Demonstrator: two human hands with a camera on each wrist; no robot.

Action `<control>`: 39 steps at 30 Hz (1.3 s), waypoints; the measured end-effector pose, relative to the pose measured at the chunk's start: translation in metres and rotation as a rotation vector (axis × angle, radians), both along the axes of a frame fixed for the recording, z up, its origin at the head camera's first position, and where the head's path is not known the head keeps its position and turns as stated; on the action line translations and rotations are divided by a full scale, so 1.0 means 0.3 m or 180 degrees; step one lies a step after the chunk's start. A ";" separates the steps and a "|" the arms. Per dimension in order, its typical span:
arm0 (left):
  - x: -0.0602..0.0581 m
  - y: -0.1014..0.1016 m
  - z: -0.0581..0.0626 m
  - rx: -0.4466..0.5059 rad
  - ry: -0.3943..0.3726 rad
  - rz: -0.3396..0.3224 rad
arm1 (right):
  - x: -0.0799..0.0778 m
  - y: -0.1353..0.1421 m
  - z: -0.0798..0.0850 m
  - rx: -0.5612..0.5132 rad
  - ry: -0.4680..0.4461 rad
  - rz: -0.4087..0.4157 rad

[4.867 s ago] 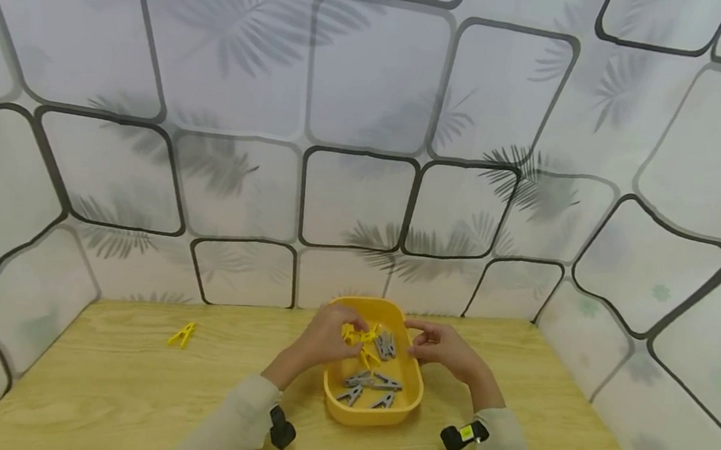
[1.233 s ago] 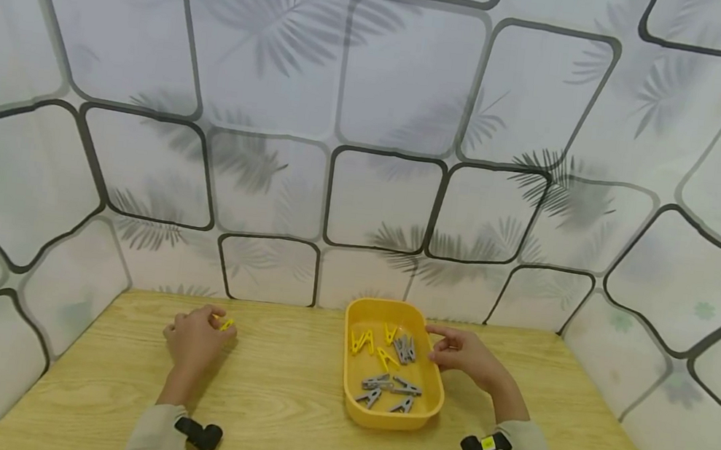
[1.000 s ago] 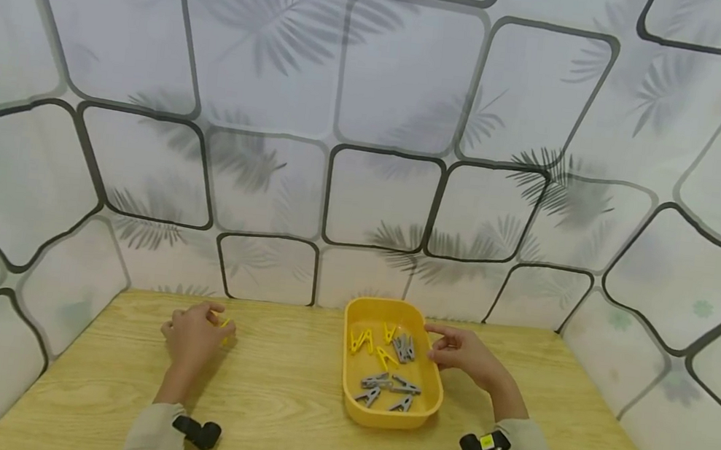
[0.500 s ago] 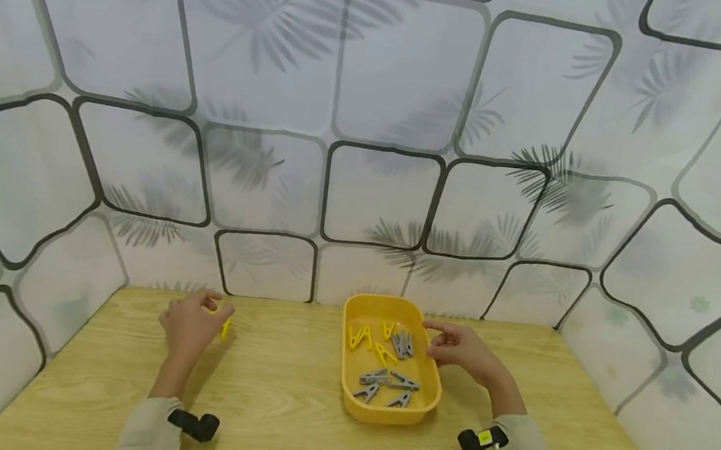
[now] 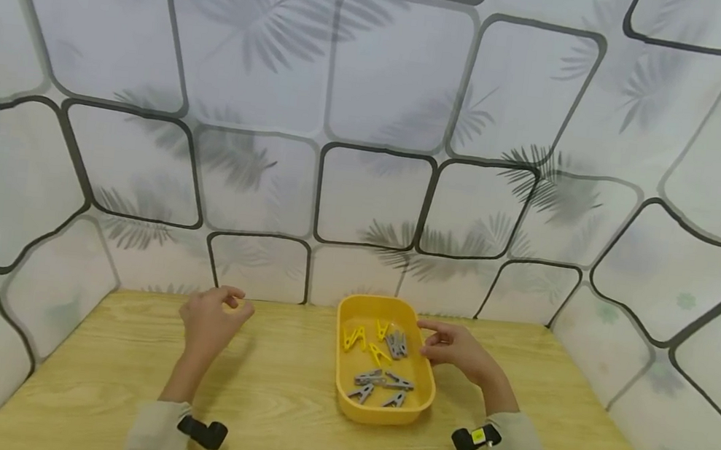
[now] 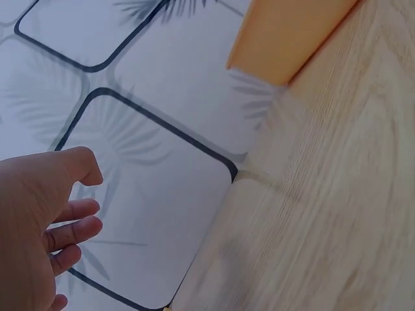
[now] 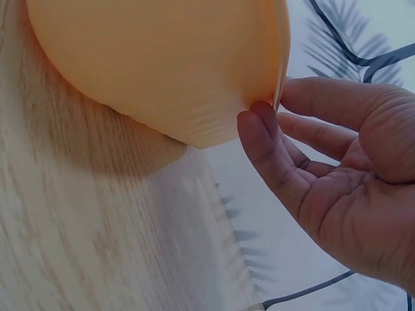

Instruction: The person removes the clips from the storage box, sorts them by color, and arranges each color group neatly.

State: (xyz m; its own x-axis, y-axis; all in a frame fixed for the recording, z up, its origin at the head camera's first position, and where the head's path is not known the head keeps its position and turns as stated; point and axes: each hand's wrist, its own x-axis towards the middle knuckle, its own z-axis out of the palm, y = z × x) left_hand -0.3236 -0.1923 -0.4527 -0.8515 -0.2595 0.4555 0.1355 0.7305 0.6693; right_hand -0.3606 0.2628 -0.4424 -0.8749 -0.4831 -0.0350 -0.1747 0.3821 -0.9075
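Observation:
My left hand (image 5: 215, 320) hovers above the left part of the table, thumb and fingers loosely bent. In the left wrist view nothing shows between its fingers (image 6: 78, 230). A tiny yellow spot (image 6: 167, 309) peeks in at that view's bottom edge. The yellow clothespin seen earlier at the left hand is hidden in the head view. With my right hand (image 5: 459, 351) I pinch the right rim of a yellow plastic tray (image 5: 380, 414), clearest in the right wrist view. Inside lie several yellow clothespins (image 5: 355, 337) at the far end and several grey clothespins (image 5: 398, 381).
The tray stands on a light wooden table (image 5: 277, 392), right of centre near the back. A patterned white curtain (image 5: 370, 197) encloses the table behind and on both sides. Black wrist cameras (image 5: 203, 432) sit on both wrists.
My left hand went from the tray to the clothespin on the left, handled it, and has now shifted right and lost it from view. My right hand stays at the tray's rim.

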 end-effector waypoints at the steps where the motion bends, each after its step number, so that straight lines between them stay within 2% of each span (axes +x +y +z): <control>1: 0.002 0.010 0.003 -0.0023 0.0006 -0.0035 | -0.002 -0.001 -0.002 0.0002 0.0004 0.0001; 7: 0.012 0.083 0.027 -0.0199 0.0120 -0.0219 | -0.009 0.000 -0.011 -0.0009 0.0021 0.0000; 12: 0.008 0.159 0.047 -0.0340 0.0382 -0.0373 | -0.009 0.001 -0.010 -0.0024 0.0001 -0.0024; 18: 0.015 0.287 0.074 -0.0475 0.0673 -0.0723 | -0.006 -0.002 -0.008 0.0002 -0.0022 -0.0043; 21: 0.004 0.359 0.091 -0.0683 0.0878 -0.0908 | -0.002 -0.001 -0.006 -0.0007 -0.0040 -0.0057; 25: -0.032 0.443 0.101 -0.1037 0.1085 -0.1137 | 0.000 -0.002 -0.008 -0.0072 -0.0038 -0.0034; 28: -0.059 0.488 0.089 -0.1371 0.0987 -0.1272 | 0.001 -0.005 -0.013 -0.0095 -0.0033 -0.0029; 33: -0.089 0.523 0.050 -0.1912 0.0480 -0.1376 | -0.002 -0.011 -0.017 -0.0118 -0.0030 -0.0022; 39: -0.114 0.542 0.042 -0.2141 -0.0066 -0.1543 | -0.004 -0.006 -0.014 -0.0053 -0.0046 -0.0079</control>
State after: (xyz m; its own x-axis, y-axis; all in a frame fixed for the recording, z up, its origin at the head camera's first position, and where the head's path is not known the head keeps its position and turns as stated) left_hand -0.3579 -0.0298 -0.4400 -0.8088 0.4607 0.3654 0.5307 0.8396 0.1160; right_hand -0.3618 0.2611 -0.4465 -0.8860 -0.4620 -0.0399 -0.1521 0.3708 -0.9162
